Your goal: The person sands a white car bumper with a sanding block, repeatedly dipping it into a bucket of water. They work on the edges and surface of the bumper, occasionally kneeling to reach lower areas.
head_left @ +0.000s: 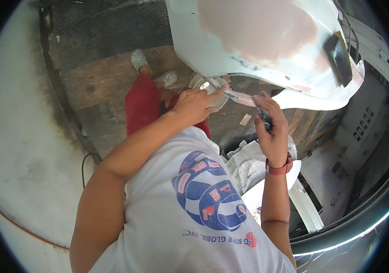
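Left hand (pixel 191 108): closed about the near side of a pale round container (pixel 203 83), which sits at its fingers; the index finger extends to the far end of a pink-coated blade (pixel 243 98), contact not determinable. The blade spans the gap between the two grips. Right hand (pixel 274 129): closed on the blade's dark handle (pixel 264 119), the blade projecting leftward from this grip. Beyond both grips: white panel (pixel 183 34) with pinkish patch; dark block (pixel 338 59) farther right.

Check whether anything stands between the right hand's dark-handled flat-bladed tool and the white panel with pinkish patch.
Nothing visible stands between the tool and panel; the left hand is by the blade's far end.
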Demonstrator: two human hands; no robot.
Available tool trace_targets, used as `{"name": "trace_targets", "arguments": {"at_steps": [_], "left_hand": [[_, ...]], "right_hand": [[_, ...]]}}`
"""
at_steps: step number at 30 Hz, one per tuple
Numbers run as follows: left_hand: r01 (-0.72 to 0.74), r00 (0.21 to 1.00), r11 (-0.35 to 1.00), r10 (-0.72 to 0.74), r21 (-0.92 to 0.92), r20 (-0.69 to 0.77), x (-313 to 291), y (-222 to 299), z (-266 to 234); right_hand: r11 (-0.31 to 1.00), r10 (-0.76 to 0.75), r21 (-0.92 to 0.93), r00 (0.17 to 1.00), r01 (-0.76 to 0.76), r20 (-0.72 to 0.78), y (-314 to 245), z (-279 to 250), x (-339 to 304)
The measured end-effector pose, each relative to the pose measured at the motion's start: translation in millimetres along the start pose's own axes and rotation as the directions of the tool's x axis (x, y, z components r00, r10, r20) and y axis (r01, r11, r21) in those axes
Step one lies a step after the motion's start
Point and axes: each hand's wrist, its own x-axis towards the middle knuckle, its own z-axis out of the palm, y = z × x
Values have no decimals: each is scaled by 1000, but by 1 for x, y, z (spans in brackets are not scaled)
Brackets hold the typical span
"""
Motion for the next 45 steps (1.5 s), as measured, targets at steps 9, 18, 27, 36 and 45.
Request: {"name": "trace_targets", "arguments": {"at_steps": [9,18,27,36,45], "left_hand": [[500,863,735,-468,-458,191,-16,-45,23],[88,883,-515,-356,-853,306,51,-47,106],[-52,922,-660,-320,-750,219,68,-39,119],[-158,915,-677,-373,-719,151,78,-32,135],[-102,925,-630,-345,-770,159,78,-25,132]], "right_hand": [[953,-62,-243,900,182,431,24,57,61],[870,-172,-273,770,411,614,34,67,74],[810,-218,-340,782,479,583,45,75,71],[791,49,-493,767,361,640,52,98,94],[823,70,-440,705,358,705,51,75,99]]}}
